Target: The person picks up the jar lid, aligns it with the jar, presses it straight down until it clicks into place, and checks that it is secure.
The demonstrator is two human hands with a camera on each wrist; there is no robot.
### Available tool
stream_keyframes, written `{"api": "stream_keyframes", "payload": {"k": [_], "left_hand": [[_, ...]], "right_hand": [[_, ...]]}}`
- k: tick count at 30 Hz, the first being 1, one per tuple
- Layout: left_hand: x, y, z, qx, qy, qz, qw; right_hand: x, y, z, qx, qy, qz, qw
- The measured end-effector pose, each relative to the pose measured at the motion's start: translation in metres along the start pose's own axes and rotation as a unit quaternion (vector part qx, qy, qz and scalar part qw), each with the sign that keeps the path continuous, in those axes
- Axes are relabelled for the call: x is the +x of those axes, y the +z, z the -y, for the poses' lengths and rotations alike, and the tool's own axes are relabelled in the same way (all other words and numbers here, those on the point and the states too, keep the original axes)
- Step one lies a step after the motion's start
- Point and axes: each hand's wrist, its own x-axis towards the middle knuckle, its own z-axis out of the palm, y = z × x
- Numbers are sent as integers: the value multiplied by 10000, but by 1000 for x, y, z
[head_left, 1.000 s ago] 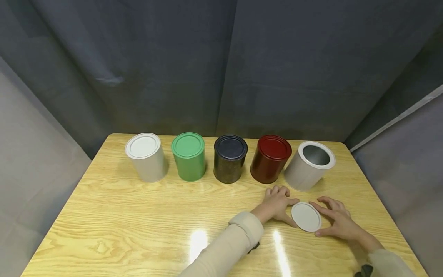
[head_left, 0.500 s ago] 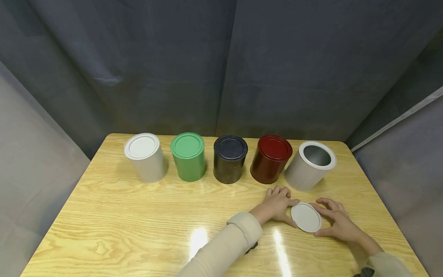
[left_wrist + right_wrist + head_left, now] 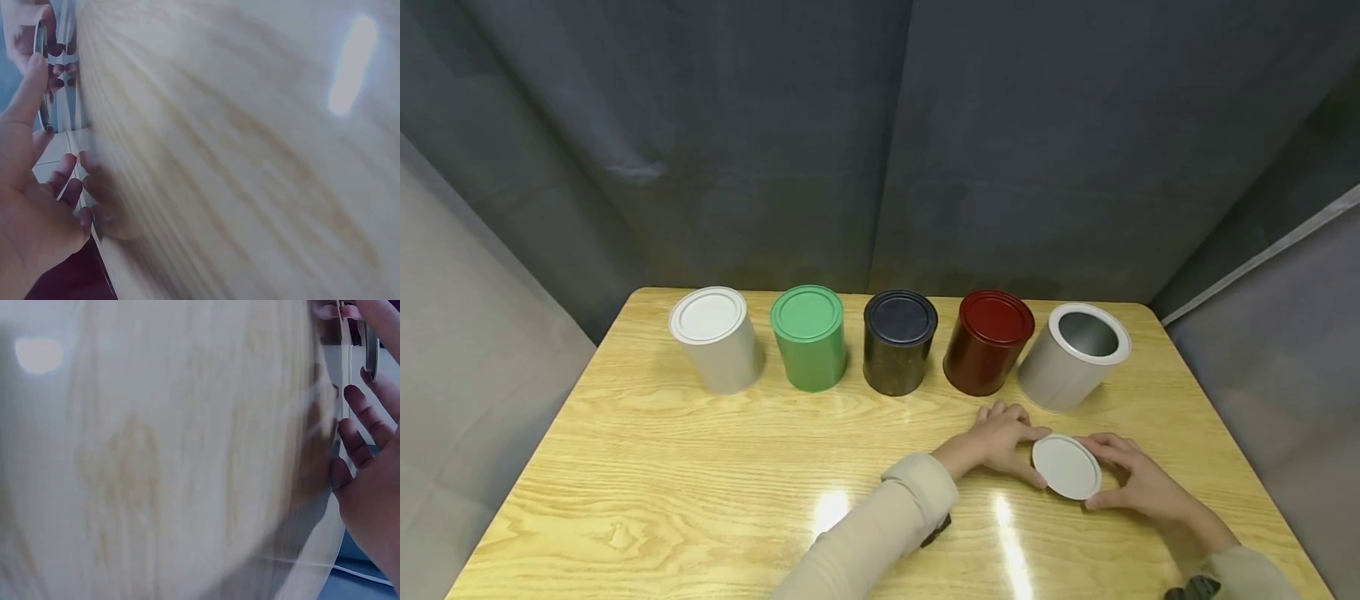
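Observation:
A round white lid (image 3: 1067, 467) is held between both hands in front of the white can on the right. My left hand (image 3: 1006, 444) pinches its left edge with thumb and index finger. On the opposite edge, my right hand (image 3: 1133, 479) grips it the same way. Seen edge-on in the left wrist view, the lid (image 3: 43, 106) is lifted just off the tabletop; a thin slice of the lid (image 3: 372, 350) shows in the right wrist view. Behind the hands stands the white can (image 3: 1063, 367), its top uncovered and its grey inside visible.
Lidded cans stand in a row along the back of the wooden table (image 3: 700, 483): white (image 3: 722, 350), green (image 3: 810, 346), black (image 3: 897, 354) and dark red (image 3: 985, 350). Dark curtains (image 3: 737, 150) hang behind, and grey cloth closes both sides.
The lid has risen slightly off the table between the two hands and moved a touch to the right. The right hand's fingers have drawn closer to its rim. The cans stay put.

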Motion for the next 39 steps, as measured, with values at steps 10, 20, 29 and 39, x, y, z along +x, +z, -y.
{"api": "stream_keyframes", "payload": {"k": [10,20,29,39], "left_hand": [[-2,-7,2,-677,95,4,9977],[-1,-11,-1,-835,158,-337,9958],[-3,-13,-3,-825,356,-631,9939],[-1,-25,-3,-967,554,-1028,9884]], "right_hand": [[4,-12,14,251,-48,20,9997],[7,-23,24,106,-281,-130,9995],[5,-25,26,-228,-269,-243,9991],[9,-36,30,-208,-559,-430,9973]]}}
